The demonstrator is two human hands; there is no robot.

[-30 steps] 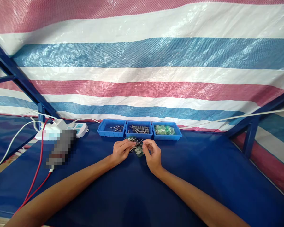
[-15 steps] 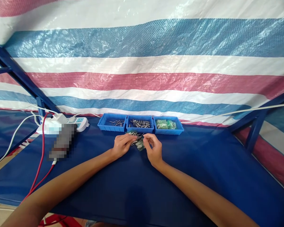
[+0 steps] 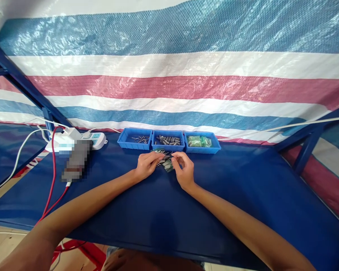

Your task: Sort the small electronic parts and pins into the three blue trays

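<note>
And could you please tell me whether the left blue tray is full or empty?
Neither: the left blue tray holds scattered thin metal pieces, with much of its floor bare.

A glossy woven plastic sheet with wide red, white and blue horizontal stripes (image 3: pixel 169 86) hangs as the back wall, creased and catching scattered bright glints. Slanting dark blue metal bars (image 3: pixel 25 94) stand at the left, and a matching dark blue metal brace (image 3: pixel 307 150) angles up at the right, with more striped sheeting visible beyond both. The broad, smooth, dark blue surface (image 3: pixel 228 210) stretches across the space, faintly shiny, with a darker patch near its front edge. Below, at lower left, a pale tan floor (image 3: pixel 2 248) shows beside bright red bars (image 3: pixel 93 251).
</note>
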